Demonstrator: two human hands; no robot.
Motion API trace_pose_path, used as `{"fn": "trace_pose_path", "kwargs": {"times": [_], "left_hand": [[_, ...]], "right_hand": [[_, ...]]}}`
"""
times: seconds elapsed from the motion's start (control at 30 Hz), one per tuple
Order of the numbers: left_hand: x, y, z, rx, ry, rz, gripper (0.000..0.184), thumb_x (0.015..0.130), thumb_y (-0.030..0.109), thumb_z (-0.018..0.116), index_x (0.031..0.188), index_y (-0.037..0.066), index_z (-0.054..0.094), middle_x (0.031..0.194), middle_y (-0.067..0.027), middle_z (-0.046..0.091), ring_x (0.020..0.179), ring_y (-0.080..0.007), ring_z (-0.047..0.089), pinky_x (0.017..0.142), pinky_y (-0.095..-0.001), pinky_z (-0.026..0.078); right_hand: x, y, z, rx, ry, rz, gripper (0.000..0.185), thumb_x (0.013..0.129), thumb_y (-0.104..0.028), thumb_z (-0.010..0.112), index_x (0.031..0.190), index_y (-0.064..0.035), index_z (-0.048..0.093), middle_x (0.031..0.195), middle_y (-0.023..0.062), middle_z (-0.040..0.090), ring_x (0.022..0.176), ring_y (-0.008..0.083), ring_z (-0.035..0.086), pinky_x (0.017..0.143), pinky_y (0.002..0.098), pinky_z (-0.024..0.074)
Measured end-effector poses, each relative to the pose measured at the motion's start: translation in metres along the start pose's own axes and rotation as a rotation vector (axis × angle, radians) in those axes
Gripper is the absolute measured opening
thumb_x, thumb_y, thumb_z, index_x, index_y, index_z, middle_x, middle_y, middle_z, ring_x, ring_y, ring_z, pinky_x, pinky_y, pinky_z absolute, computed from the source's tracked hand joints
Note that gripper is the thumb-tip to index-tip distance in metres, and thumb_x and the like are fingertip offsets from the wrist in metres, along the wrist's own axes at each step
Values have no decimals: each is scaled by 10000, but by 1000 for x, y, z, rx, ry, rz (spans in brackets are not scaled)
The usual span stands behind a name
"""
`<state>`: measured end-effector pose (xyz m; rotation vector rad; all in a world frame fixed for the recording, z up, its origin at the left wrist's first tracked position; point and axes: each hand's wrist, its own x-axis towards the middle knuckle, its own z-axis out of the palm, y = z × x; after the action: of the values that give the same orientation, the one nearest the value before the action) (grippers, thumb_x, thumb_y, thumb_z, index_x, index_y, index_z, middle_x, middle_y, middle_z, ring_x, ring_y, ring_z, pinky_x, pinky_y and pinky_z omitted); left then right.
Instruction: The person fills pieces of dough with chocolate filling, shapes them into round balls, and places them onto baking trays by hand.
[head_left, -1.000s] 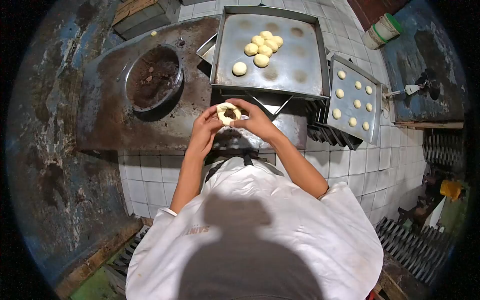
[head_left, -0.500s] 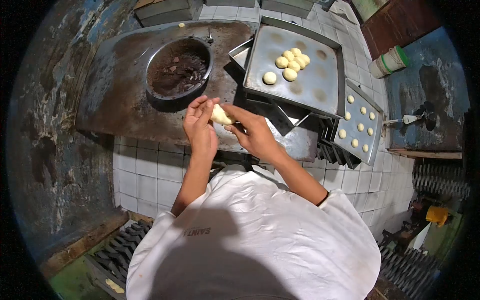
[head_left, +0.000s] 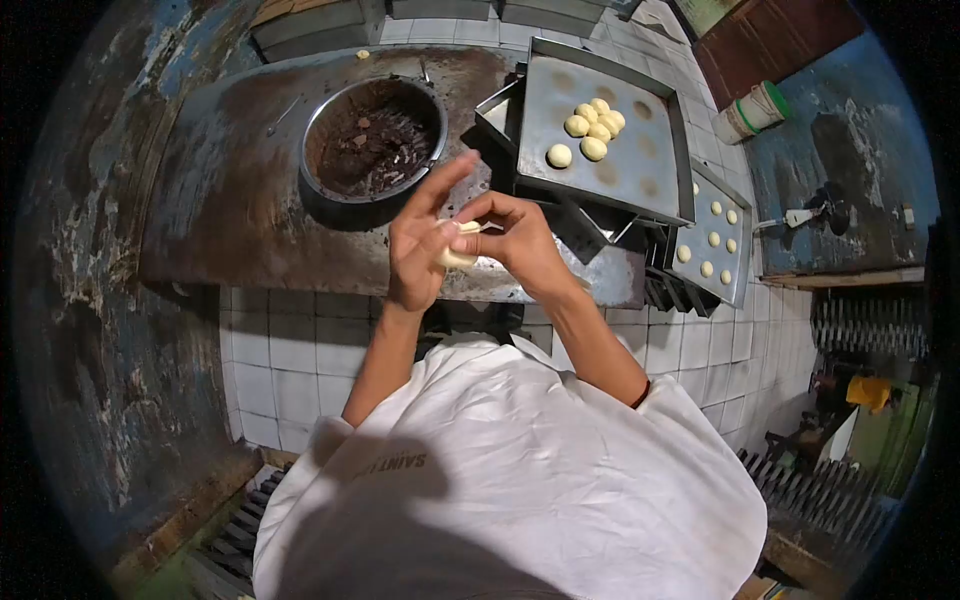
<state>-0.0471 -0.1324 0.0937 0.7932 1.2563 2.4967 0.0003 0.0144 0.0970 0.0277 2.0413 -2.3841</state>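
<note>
Between my two hands is a piece of pale yellow dough (head_left: pixel 457 259), partly hidden by the fingers. My left hand (head_left: pixel 414 252) cups it from the left, its thumb pressed on the dough while some fingers stretch upward. Thumb and fingertips of my right hand (head_left: pixel 520 245) pinch the dough's upper edge. Just beyond my hands stands a round metal bowl (head_left: pixel 436 165) with a dark brown filling (head_left: pixel 370 150) inside. To the right, a large metal tray (head_left: pixel 640 195) carries several smooth dough balls (head_left: pixel 593 148), most of them clustered together.
A second tray (head_left: pixel 735 260) at the right holds several smaller dough balls in rows. The worn table (head_left: pixel 220 220) runs under the bowl, with a spoon-like utensil (head_left: pixel 283 117) lying on it. A green-lidded bucket (head_left: pixel 752 112) stands at the far right.
My left fingers have spread and lifted upward, and my right fingers have moved in to pinch the dough. The dough sits slightly lower, and the view has shifted a little.
</note>
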Motion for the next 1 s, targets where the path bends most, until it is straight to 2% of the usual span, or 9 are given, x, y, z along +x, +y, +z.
{"fn": "trace_pose_path", "kwargs": {"times": [0.1, 0.23, 0.43, 0.5, 0.57, 0.63, 0.77, 0.83, 1.0], "left_hand": [[-25, -12, -20, -254, 264, -290, 469, 959, 141, 586, 1386, -41, 520, 1397, -160, 571, 1313, -242, 529, 1125, -381, 394], [-49, -27, -34, -317, 571, -388, 334, 1036, 214, 588, 1293, 2, 596, 1239, -111, 649, 1076, -185, 638, 971, -319, 504], [-40, -15, -25, -230, 468, -216, 331, 1085, 257, 509, 1244, -8, 627, 1287, -132, 645, 1178, -201, 613, 1024, -331, 480], [-40, -15, -25, -231, 410, -138, 338, 1086, 260, 506, 1222, -17, 644, 1352, -141, 615, 1246, -214, 569, 1076, -356, 436], [-39, -12, -27, -282, 366, -139, 320, 1072, 253, 534, 1206, -7, 664, 1404, -142, 587, 1292, -221, 535, 1101, -370, 407], [-37, -6, -28, -320, 294, -156, 354, 1054, 256, 555, 1316, 22, 596, 1354, -97, 612, 1260, -192, 550, 1096, -356, 396], [-41, 0, -39, -381, 322, -252, 323, 1038, 211, 580, 1290, 12, 617, 1321, -124, 624, 1225, -205, 576, 1057, -354, 445], [-47, -2, -46, -284, 509, -402, 337, 1043, 213, 565, 1312, 12, 593, 1270, -111, 643, 1156, -187, 615, 995, -326, 495], [-45, 0, -35, -333, 498, -324, 293, 1061, 202, 540, 1283, 25, 613, 1297, -116, 638, 1131, -168, 627, 940, -299, 523]], "right_hand": [[0, 12, 14, -121, 149, -7, 161, 838, -127, 795, 932, -1, 758, 945, 87, 719, 862, 178, 670, 762, 321, 525], [-9, 19, 36, -489, 171, -280, 346, 841, -84, 752, 1179, -26, 705, 1055, 176, 656, 884, 299, 695, 776, 367, 563], [-2, 22, 50, -758, 298, -400, 373, 795, -78, 778, 1163, -69, 718, 989, 160, 610, 797, 308, 664, 697, 390, 536], [9, 13, 50, -798, 434, -651, 338, 785, -59, 768, 1120, -43, 722, 914, 136, 588, 741, 301, 631, 670, 385, 515], [8, 5, 57, -609, 465, -534, 251, 810, -57, 752, 1053, -1, 727, 874, 117, 618, 727, 262, 637, 673, 356, 515], [3, 1, 54, -418, 249, -330, 194, 830, -57, 745, 1002, 33, 727, 859, 118, 661, 730, 224, 653, 677, 336, 516], [1, -4, 54, -521, 302, -308, 214, 826, -42, 750, 1031, 17, 727, 897, 131, 674, 748, 232, 664, 683, 342, 524], [0, 2, 60, -620, 271, -399, 246, 810, -33, 752, 1053, -1, 727, 915, 128, 659, 780, 258, 659, 695, 355, 526], [-3, 22, 59, -916, 269, -431, 356, 760, -32, 771, 1110, -73, 720, 1013, 144, 605, 937, 318, 632, 772, 393, 519]]}}
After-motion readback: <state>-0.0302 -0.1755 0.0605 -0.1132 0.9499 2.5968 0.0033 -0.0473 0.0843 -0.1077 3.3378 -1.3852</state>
